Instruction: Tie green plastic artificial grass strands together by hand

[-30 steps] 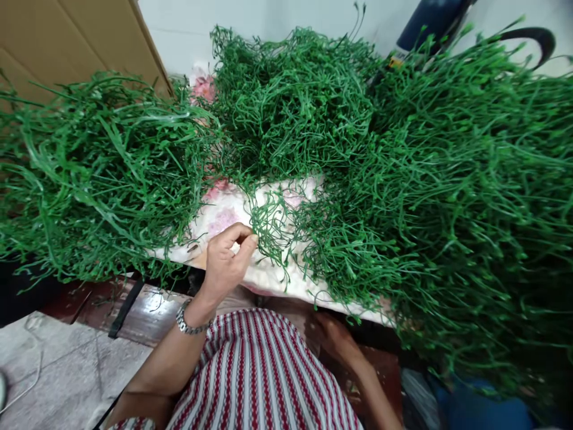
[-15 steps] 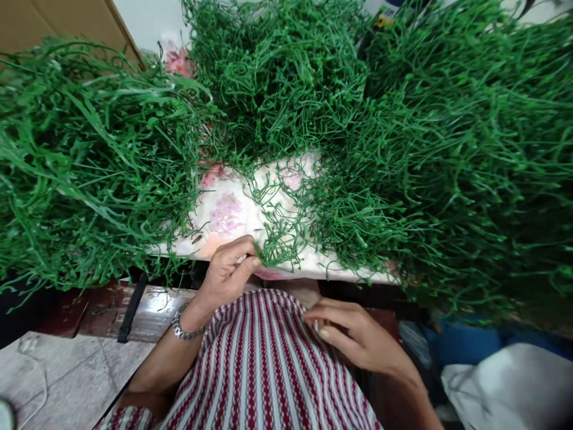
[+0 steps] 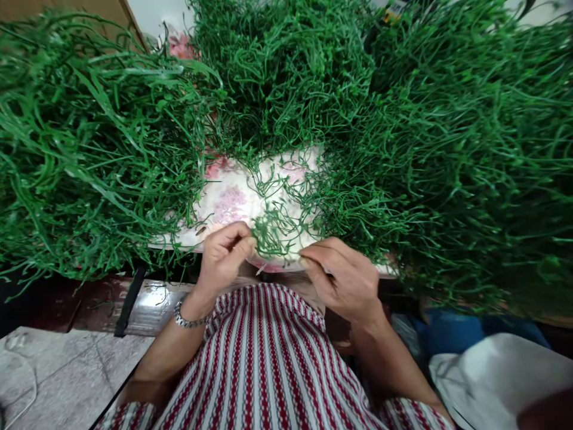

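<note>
My left hand (image 3: 226,254), with a metal watch on the wrist, pinches the left side of a small tangle of thin green stems (image 3: 271,233) near the table's front edge. My right hand (image 3: 342,278) is closed, thumb against fingers, at the lower right of that tangle; what it pinches is too small to make out. Beneath lies a white flowered cloth (image 3: 230,206). Large heaps of green stems surround it: one on the left (image 3: 89,161), one behind (image 3: 286,71) and one on the right (image 3: 461,161).
Cardboard (image 3: 71,12) stands at the back left. A brown bench with a black strap (image 3: 129,301) is at the lower left, above a tiled floor (image 3: 58,370). Blue and white bags (image 3: 501,370) lie at the lower right.
My right hand has risen from beside the striped garment to the table edge, next to the small tangle. My left hand keeps its pinch and has shifted slightly up. The view has moved a little.
</note>
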The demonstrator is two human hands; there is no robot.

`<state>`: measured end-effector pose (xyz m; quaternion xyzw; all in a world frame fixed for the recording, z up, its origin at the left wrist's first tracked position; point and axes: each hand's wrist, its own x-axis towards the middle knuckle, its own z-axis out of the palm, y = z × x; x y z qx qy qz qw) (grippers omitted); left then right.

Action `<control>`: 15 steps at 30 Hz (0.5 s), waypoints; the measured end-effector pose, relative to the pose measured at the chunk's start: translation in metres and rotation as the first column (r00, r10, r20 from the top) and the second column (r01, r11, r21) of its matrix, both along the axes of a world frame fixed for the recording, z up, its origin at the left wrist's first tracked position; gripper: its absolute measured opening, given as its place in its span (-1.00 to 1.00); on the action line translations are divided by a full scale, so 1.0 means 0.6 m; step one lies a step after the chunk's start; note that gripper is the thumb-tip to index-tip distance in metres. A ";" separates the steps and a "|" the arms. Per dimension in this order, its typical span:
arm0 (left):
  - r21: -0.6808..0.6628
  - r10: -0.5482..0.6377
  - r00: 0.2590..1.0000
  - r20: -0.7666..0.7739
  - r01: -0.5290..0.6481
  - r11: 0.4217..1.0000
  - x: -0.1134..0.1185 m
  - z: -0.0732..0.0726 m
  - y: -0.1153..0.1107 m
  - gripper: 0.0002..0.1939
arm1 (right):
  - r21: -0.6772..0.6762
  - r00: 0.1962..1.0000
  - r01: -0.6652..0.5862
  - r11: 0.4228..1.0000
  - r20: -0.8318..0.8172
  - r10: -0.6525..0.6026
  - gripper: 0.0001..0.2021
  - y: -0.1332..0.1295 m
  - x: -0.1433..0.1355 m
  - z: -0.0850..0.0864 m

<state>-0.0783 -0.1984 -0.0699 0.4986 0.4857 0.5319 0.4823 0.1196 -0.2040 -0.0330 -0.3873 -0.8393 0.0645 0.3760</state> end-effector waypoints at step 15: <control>0.060 0.013 0.999 0.051 -0.016 0.998 -0.011 -0.008 0.022 -0.86 | -0.017 0.989 0.141 0.990 -0.046 -0.142 -0.83 -0.001 0.001 -0.014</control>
